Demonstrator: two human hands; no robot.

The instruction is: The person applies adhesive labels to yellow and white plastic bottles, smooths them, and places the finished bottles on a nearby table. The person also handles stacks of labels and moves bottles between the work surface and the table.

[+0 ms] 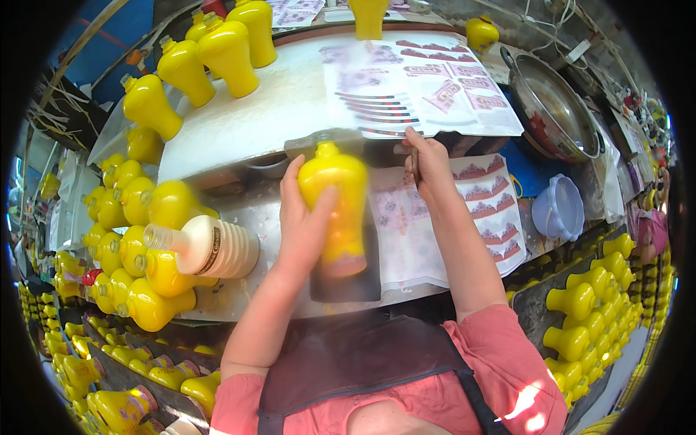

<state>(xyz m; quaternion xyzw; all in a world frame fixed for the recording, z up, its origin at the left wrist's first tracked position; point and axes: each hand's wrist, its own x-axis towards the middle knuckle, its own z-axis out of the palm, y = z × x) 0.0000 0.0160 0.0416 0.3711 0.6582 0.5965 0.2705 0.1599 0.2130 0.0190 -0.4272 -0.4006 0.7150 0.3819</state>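
A glossy yellow bottle (341, 196) with a pinkish band near its base leans in my left hand (303, 210), which is wrapped round its side, thumb across the front. Under the bottle lies a dark rectangular pad (370, 279). My right hand (428, 159) is closed on a thin brown tool (415, 165), its exact kind unclear. The fingertips of that hand meet the end of the lowest dark strip (388, 133) at the near edge of a printed decal sheet (464, 116). Whether they pinch the strip, I cannot tell.
More yellow bottles (226, 54) stand at the back left and crowd the left side. A cream ribbed bottle (217, 246) lies among them. To the right are a metal basin (554, 109), a lilac bucket (558, 208) and racked yellow bottles (580, 301). Another decal sheet (486, 210) lies below my right forearm.
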